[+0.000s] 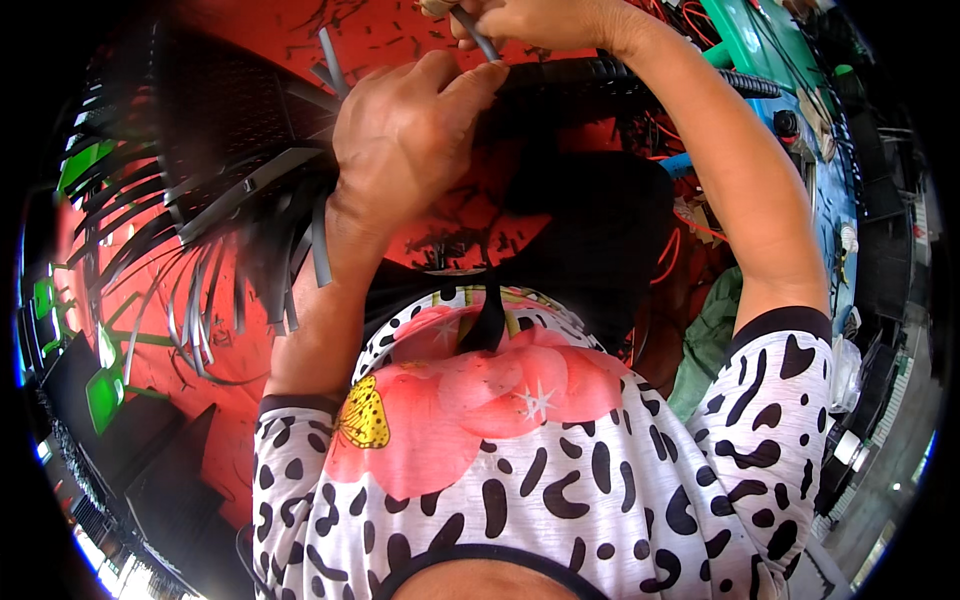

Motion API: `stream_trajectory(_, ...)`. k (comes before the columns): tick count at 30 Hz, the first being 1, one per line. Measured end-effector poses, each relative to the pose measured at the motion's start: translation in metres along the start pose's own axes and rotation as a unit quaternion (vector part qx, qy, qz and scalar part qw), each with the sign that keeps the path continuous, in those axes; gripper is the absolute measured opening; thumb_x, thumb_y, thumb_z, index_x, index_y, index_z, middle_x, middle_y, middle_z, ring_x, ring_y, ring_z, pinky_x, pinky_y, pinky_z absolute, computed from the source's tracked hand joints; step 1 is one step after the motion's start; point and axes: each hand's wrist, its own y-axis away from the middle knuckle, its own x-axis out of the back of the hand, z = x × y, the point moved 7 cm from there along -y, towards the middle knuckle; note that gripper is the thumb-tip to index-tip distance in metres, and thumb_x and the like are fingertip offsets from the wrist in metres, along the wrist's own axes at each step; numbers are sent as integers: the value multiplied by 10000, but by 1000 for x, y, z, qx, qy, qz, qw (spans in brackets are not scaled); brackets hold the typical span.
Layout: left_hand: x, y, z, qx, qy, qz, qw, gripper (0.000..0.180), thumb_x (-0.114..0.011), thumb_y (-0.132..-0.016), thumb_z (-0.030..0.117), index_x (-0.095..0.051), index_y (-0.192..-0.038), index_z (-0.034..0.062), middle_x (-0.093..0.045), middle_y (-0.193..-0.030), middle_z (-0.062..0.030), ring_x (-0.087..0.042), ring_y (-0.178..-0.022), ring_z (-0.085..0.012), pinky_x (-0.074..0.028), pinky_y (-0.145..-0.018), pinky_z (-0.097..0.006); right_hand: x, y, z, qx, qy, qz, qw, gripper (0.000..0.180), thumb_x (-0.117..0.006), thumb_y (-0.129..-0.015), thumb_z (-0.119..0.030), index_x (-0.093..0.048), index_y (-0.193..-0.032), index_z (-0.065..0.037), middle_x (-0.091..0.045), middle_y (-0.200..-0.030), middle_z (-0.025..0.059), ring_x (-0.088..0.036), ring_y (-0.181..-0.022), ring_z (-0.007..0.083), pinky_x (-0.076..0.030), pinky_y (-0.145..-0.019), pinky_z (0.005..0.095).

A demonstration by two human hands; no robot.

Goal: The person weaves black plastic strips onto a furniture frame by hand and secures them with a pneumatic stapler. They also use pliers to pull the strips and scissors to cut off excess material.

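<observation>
My left hand (405, 135) is closed, its thumb and fingers pressed together at the end of a dark grey flat strip (477, 35). My right hand (545, 22), at the upper edge of the view, has its fingers curled round the same strip, partly cut off by the edge. Left of my left hand is a dark woven piece (235, 95), with many loose black strips (205, 235) fanning out from it over my left forearm. A black wrapped bar (570, 70) runs to the right from beside my left hand, under my right wrist.
The red floor (240, 455) is littered with short dark scraps. Green chair-like items (103, 400) stand at the left. A green panel (765, 45), a blue surface (845, 250) and red cords (672, 250) lie on the right. A green cloth (708, 340) hangs near my right elbow.
</observation>
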Motion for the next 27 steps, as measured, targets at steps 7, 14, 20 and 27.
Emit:
stream_trajectory(7,0,-1,1,9,-9,-31,999,278,-679,-728,23,-669,-997,94,-586,-721,-47,-598,-611,-252,-467,-541,-349,2,18,-14,134,298,37,944,186,-571,-752,-54,-699,-887,-41,-621,-822,145,-594,-825,288,-500,-740,372)
stream_trajectory(14,3,-2,-2,34,39,-69,996,359,-627,-710,-33,-661,-1049,79,-619,-816,-82,-621,-681,-281,-486,-586,-356,-2,4,6,-42,64,22,997,187,-536,-725,56,-683,-830,7,-633,-748,119,-650,-638,229,-517,-599,327)
stream_trajectory(20,2,-1,-2,45,53,-85,994,377,-609,-706,-55,-652,-1061,64,-615,-821,-92,-620,-694,-292,-486,-593,-357,-13,10,34,-220,-205,15,954,172,-518,-748,117,-606,-876,43,-623,-732,98,-638,-617,184,-499,-524,316)
stream_trajectory(27,3,-3,-1,40,72,-87,993,374,-601,-708,-79,-650,-1055,51,-615,-822,-98,-621,-701,-296,-487,-589,-351,-29,10,52,-270,-205,-97,936,234,-542,-728,113,-631,-928,32,-639,-768,92,-597,-644,162,-470,-551,292)
